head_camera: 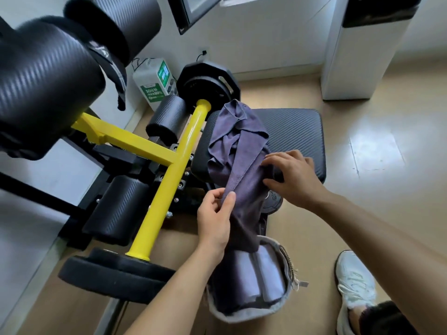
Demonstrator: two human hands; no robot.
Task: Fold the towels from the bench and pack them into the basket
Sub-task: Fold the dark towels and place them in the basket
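Observation:
A crumpled purple-grey towel [238, 151] lies partly on the black padded bench seat [295, 131] and hangs down off its near edge. My left hand [215, 216] pinches the towel's hanging edge between thumb and fingers. My right hand [290, 175] grips the towel's right side at the bench edge. Below them on the floor stands a grey fabric basket [283, 303] with two folded purple towels [256, 274] inside it.
A yellow steel frame [167, 189] with black foam rollers and a weight plate [116, 274] stands to the left. A white cabinet [358, 56] is at the far right. My white shoe [355, 286] rests on the wooden floor to the right of the basket.

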